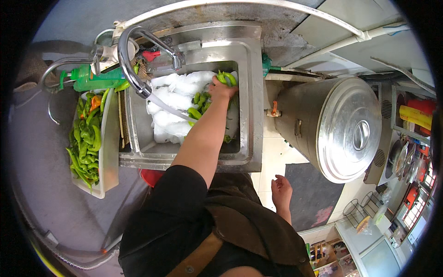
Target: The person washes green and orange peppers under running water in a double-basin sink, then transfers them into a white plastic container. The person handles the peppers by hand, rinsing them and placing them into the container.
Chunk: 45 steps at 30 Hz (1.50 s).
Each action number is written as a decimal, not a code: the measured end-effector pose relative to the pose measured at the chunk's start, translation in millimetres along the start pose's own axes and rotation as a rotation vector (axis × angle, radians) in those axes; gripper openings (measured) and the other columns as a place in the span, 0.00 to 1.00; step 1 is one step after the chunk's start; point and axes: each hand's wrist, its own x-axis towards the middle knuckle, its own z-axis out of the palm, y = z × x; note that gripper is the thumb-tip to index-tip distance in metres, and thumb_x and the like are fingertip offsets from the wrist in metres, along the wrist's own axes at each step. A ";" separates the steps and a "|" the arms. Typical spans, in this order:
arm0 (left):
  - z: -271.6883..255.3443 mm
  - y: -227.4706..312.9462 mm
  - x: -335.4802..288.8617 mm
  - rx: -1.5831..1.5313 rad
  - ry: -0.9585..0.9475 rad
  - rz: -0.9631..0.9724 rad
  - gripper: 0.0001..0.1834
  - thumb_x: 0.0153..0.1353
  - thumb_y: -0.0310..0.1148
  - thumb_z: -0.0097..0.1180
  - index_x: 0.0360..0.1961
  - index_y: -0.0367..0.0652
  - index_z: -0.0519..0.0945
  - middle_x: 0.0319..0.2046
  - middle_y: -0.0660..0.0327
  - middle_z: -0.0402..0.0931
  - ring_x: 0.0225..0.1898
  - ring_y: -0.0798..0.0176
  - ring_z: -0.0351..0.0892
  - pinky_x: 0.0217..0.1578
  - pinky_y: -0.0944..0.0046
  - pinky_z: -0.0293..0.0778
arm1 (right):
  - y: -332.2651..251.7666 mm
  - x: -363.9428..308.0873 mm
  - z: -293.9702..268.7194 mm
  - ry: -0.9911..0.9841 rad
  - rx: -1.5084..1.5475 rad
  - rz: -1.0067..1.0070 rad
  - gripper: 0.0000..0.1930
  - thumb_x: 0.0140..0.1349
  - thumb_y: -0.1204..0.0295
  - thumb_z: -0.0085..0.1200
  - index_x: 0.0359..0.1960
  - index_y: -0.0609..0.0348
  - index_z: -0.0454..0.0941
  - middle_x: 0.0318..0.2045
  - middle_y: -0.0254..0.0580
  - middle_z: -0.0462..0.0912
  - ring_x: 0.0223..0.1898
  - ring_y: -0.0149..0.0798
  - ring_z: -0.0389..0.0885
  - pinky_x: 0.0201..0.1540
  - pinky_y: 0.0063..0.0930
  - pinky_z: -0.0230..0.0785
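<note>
My left hand (220, 88) reaches into the metal sink (251, 101), its fingers closed around green peppers (226, 77) by the far right corner. More green peppers (200, 102) lie in the basin beneath and beside my forearm. A bulky white mass (173, 99), foam or thin plastic, fills the basin's left part; I cannot tell which. Water (168, 108) streams from the curved chrome faucet (124, 51) toward the peppers. Off to the right of the sink, my right hand (281, 191) hangs low, fingers loosely bent and apart, holding nothing.
Left of the sink, a pale tub (110, 157) holds green peppers and an orange one. A green bottle (90, 77) lies behind it. A large lidded steel pot (323, 124) stands to the right, with a dark mat (307, 194) on the floor nearby.
</note>
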 end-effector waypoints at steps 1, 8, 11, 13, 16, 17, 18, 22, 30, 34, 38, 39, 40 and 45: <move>-4.2 -0.3 -5.8 0.032 -0.025 -0.012 0.61 0.33 0.56 0.69 0.65 0.55 0.44 0.59 0.50 0.53 0.62 0.47 0.53 0.58 0.50 0.61 | -4.2 0.8 -1.8 0.000 0.019 -0.023 0.12 0.53 0.74 0.57 0.39 0.63 0.77 0.28 0.45 0.79 0.26 0.37 0.78 0.30 0.29 0.71; 0.5 -20.1 9.3 0.001 0.070 0.166 0.58 0.32 0.46 0.71 0.63 0.52 0.48 0.56 0.49 0.61 0.57 0.46 0.63 0.55 0.53 0.64 | -11.9 6.2 3.3 -0.038 0.056 -0.075 0.12 0.53 0.74 0.57 0.40 0.64 0.77 0.27 0.46 0.79 0.25 0.36 0.78 0.30 0.28 0.71; -14.0 -23.7 -1.4 -0.039 0.037 0.200 0.52 0.35 0.43 0.69 0.60 0.47 0.52 0.52 0.48 0.68 0.52 0.46 0.70 0.51 0.54 0.68 | -8.5 0.0 5.9 -0.069 0.026 -0.054 0.12 0.53 0.75 0.57 0.40 0.64 0.77 0.27 0.46 0.79 0.25 0.36 0.78 0.30 0.28 0.71; -21.3 -31.7 -15.4 -0.224 0.085 0.259 0.49 0.34 0.35 0.68 0.59 0.43 0.55 0.44 0.49 0.72 0.45 0.46 0.74 0.47 0.55 0.70 | -7.1 -2.6 8.2 -0.074 0.005 -0.092 0.12 0.53 0.75 0.57 0.40 0.64 0.77 0.27 0.46 0.79 0.24 0.37 0.78 0.29 0.29 0.71; -14.4 -75.7 -18.6 -0.798 0.146 0.433 0.45 0.37 0.30 0.67 0.57 0.43 0.57 0.41 0.55 0.72 0.41 0.53 0.74 0.43 0.59 0.72 | -16.3 -0.3 10.6 -0.105 0.041 -0.085 0.12 0.54 0.73 0.57 0.40 0.65 0.77 0.26 0.41 0.79 0.25 0.30 0.76 0.30 0.24 0.70; -22.3 -81.5 -36.5 -0.931 0.063 0.411 0.41 0.39 0.27 0.65 0.57 0.43 0.58 0.40 0.57 0.71 0.40 0.57 0.73 0.42 0.60 0.72 | -19.0 0.7 11.5 -0.099 0.037 -0.102 0.12 0.54 0.73 0.57 0.40 0.65 0.77 0.25 0.41 0.79 0.25 0.31 0.76 0.30 0.24 0.70; -30.7 -87.7 -56.7 -1.062 -0.023 0.388 0.38 0.42 0.25 0.63 0.56 0.43 0.59 0.40 0.59 0.71 0.39 0.60 0.73 0.40 0.62 0.72 | -22.3 2.8 11.4 -0.094 0.033 -0.119 0.12 0.54 0.74 0.57 0.40 0.65 0.77 0.25 0.41 0.79 0.25 0.31 0.76 0.30 0.24 0.70; -51.3 -119.9 -92.6 -1.492 -0.041 0.281 0.33 0.48 0.20 0.56 0.57 0.42 0.61 0.42 0.57 0.71 0.42 0.59 0.72 0.43 0.59 0.72 | -36.8 11.6 9.4 -0.093 0.037 -0.181 0.12 0.52 0.74 0.57 0.40 0.64 0.77 0.27 0.46 0.80 0.24 0.38 0.79 0.29 0.29 0.72; -82.5 -119.9 -120.1 -1.376 -0.090 0.409 0.36 0.45 0.19 0.55 0.59 0.42 0.61 0.44 0.62 0.69 0.43 0.63 0.71 0.47 0.63 0.67 | -50.0 11.0 10.3 -0.147 0.039 -0.185 0.13 0.53 0.74 0.57 0.40 0.64 0.77 0.27 0.46 0.79 0.26 0.37 0.79 0.30 0.28 0.72; -94.7 -124.2 -112.9 -1.529 -0.199 0.499 0.38 0.47 0.18 0.52 0.62 0.45 0.56 0.44 0.59 0.70 0.48 0.58 0.72 0.50 0.58 0.68 | -52.5 12.5 14.7 -0.154 0.002 -0.238 0.13 0.52 0.74 0.57 0.40 0.63 0.77 0.28 0.45 0.79 0.26 0.37 0.79 0.30 0.28 0.72; -112.6 -120.3 -111.9 -1.741 -0.320 0.416 0.34 0.49 0.23 0.52 0.61 0.39 0.58 0.42 0.54 0.75 0.49 0.53 0.73 0.53 0.55 0.68 | -58.3 16.3 19.6 -0.164 -0.025 -0.292 0.13 0.52 0.74 0.57 0.40 0.63 0.77 0.28 0.46 0.79 0.26 0.37 0.79 0.30 0.29 0.72; -110.5 -124.1 -108.4 -1.722 -0.343 0.366 0.33 0.50 0.24 0.52 0.60 0.37 0.60 0.43 0.54 0.75 0.49 0.53 0.73 0.53 0.55 0.68 | -59.7 17.5 20.5 -0.173 -0.034 -0.304 0.13 0.52 0.74 0.57 0.40 0.63 0.77 0.28 0.46 0.79 0.26 0.37 0.79 0.30 0.29 0.72; -106.8 -130.8 -101.1 -1.703 -0.366 0.314 0.32 0.50 0.24 0.53 0.58 0.36 0.61 0.43 0.53 0.76 0.49 0.53 0.73 0.53 0.55 0.68 | -60.5 18.0 21.6 -0.172 -0.045 -0.305 0.13 0.52 0.74 0.57 0.40 0.63 0.77 0.28 0.46 0.80 0.26 0.38 0.79 0.30 0.29 0.72; -109.9 -141.7 -115.2 -1.410 -0.488 0.369 0.44 0.45 0.19 0.56 0.65 0.45 0.53 0.50 0.55 0.70 0.46 0.57 0.75 0.49 0.58 0.70 | -57.0 23.1 33.1 -0.232 -0.016 -0.298 0.13 0.53 0.74 0.56 0.41 0.63 0.77 0.27 0.46 0.79 0.29 0.38 0.79 0.34 0.29 0.72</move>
